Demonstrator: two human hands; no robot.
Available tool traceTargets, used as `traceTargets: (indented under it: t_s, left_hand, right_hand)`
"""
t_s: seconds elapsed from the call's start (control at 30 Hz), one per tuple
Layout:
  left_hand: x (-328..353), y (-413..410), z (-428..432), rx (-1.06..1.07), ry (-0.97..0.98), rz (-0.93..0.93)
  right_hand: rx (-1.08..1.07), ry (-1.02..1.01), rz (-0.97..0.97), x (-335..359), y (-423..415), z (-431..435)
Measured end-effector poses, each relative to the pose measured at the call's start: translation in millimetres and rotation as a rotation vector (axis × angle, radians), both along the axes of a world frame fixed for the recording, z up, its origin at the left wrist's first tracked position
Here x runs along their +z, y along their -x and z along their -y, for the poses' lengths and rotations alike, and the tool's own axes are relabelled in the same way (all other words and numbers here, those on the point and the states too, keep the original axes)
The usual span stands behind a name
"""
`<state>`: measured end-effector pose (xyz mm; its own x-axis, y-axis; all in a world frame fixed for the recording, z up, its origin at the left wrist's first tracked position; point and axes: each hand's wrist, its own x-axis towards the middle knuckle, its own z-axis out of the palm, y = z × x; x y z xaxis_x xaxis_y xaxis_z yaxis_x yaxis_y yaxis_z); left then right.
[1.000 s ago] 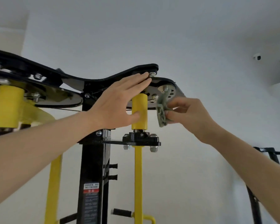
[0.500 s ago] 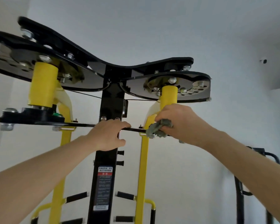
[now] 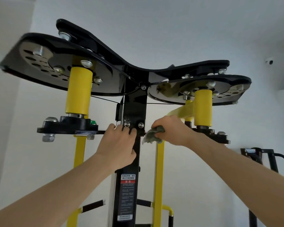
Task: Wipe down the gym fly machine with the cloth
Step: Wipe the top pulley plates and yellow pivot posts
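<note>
Centre frame: a person's right hand point(image 3: 172, 131) clutches a bunched grey-green cloth point(image 3: 152, 135) just right of the black upright point(image 3: 134, 110) of the fly machine point(image 3: 105, 51). The left hand point(image 3: 118, 145) grips that upright. The cloth looks soft and light, best held wadded; the steel frame looks rigid.

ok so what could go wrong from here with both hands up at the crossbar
1. The right hand holding the cloth sits just under the yellow swing arm; if that arm pivots, fingers could get pinched.
2. The cloth's loose corner hangs beside the black upright and its bolts; it might snag there.
</note>
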<state>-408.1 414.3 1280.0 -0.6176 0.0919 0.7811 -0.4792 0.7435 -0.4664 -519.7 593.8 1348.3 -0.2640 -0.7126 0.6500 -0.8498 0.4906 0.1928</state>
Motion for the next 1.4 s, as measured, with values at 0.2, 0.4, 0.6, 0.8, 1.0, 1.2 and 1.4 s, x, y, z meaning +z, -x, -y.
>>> traceTargets:
  t_s: [0.2,0.4,0.6,0.8,1.0,1.2,1.4]
  left_hand:
    - [6,1,-2,-0.077,-0.026,-0.082]
    - [23,0,-11,-0.322,-0.368,-0.141]
    - [61,1,-9,-0.568,-0.634,-0.324]
    - [92,22,2,-0.434,-0.976,-0.476]
    - [119,44,17,-0.626,-1.504,-0.593]
    - [132,69,32,-0.849,-1.801,-0.751]
    - [129,97,39,-0.710,-1.594,-0.986]
  right_hand:
    - [0.072,0.164,0.144,-2,5,25]
    - [0.254,0.325,0.371,15,5,17]
    - [0.497,0.424,0.758,25,9,28]
    - [0.172,0.647,0.606,42,31,51]
    - [0.029,0.862,0.823,57,49,81]
    - [0.163,1.027,0.998,69,56,102]
    - [0.292,1.283,1.068,70,66,122]
